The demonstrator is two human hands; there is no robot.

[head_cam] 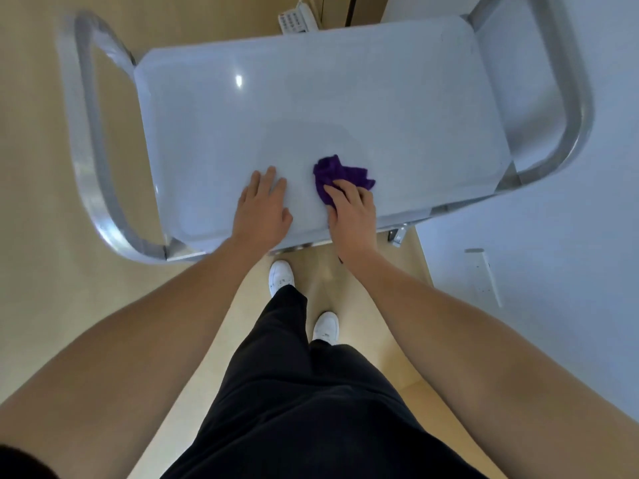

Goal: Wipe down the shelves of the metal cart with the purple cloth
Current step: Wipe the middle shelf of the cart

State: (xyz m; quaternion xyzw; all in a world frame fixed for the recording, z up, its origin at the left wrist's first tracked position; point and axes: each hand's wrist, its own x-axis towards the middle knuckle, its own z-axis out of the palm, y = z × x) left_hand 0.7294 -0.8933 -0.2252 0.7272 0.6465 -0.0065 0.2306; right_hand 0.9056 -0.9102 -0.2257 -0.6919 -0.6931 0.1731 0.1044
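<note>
Standing at the long side of the cart: black trousers [294, 392], white shoes [280, 276] on a beige floor [41, 236]. Left hand [264, 205] lies flat on the near edge of the glossy pale-grey metal top shelf [311, 98], fingers straight and slightly spread, holding nothing; looks like bracing. Right hand [351, 209] is just beside it, fingers bent over the near part of the crumpled purple cloth [337, 172], pressing it onto the shelf near the front edge, right of centre. Progress, my read: early. The cloth sits at the near edge, and the far half and both ends are probably still to do. A faint darker patch beyond the cloth could be a wet trace or a reflection, can't tell. Lower shelves are hidden under the top one, state unknown. Further out: curved brushed-steel handles at the left [90, 133] and right [574, 98] ends, a white desk phone [297, 19] past the far edge, a pale wall [553, 271] to the right.
</note>
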